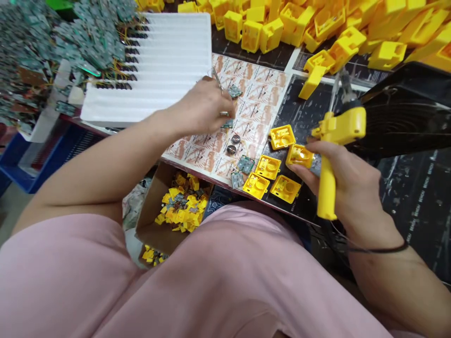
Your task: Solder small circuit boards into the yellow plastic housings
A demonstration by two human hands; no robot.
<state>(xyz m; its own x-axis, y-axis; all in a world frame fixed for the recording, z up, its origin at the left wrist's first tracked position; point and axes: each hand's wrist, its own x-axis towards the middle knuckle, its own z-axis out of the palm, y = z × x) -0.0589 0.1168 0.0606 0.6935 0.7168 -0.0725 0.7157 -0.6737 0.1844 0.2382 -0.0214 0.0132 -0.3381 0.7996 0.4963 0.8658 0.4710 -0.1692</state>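
Note:
My left hand (207, 105) is closed over the patterned sheet, round a thin metal tool that looks like tweezers (217, 79). Small circuit boards (234, 91) lie by its fingers, partly covered. My right hand (347, 180) pinches a small open yellow plastic housing (301, 156) between thumb and finger. Across that same hand lies a yellow gun-shaped tool (327, 178), like a soldering gun, its metal tip pointing away. Several more yellow housings (285, 188) sit open side up nearby. Two round metal discs (231, 149) and two circuit boards (245, 163) rest left of them.
A white ribbed tray (176, 51) stands at the back left, beside a heap of wired circuit boards (84, 37). Yellow cases (252, 35) are piled along the back. A dark object (408, 108) rises at right. Below the edge, a cardboard box (151, 206) holds yellow parts.

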